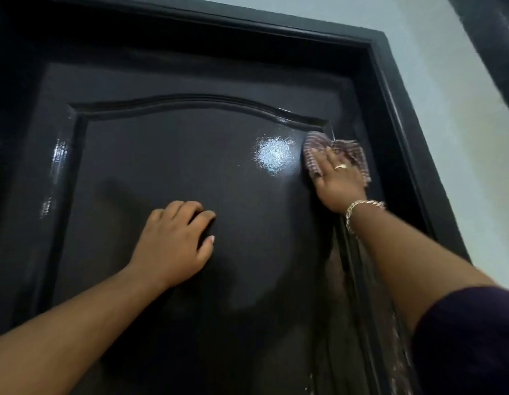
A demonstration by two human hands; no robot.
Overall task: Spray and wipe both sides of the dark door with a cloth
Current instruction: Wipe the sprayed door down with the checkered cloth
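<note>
**Bracing hand and wiping hand on the upper door panel**

Gripping nothing, the left hand (173,243) rests on the dark door (167,155), fingers bent so that the tips and thumb touch the glossy face of the arched raised panel (190,172), low and left of the panel's centre. It looks like a steadying hand, not a working one. No spray bottle is in view.

Right of that, still on the panel, a bright patch of reflected light (274,155) sits just below the arched moulding. Whether the sheen there is wet spray or only gloss paint cannot be told.

Further right, at the panel's upper right corner, the right hand (337,181) presses a striped cloth (316,155) flat against the door, fingers spread over it; the cloth shows out from under the fingertips and along the outer edge of the hand. A ring and a chain bracelet (361,206) are on this hand and wrist. Beyond the panel's right edge come the door frame (413,143) and then the pale wall (461,124).

By my reading the wiping step on this side is in hand, at the top corner. Next, the cloth should be drawn along the moulding groove and down the right stile, with pressure kept even; the other side is not visible from here.
</note>
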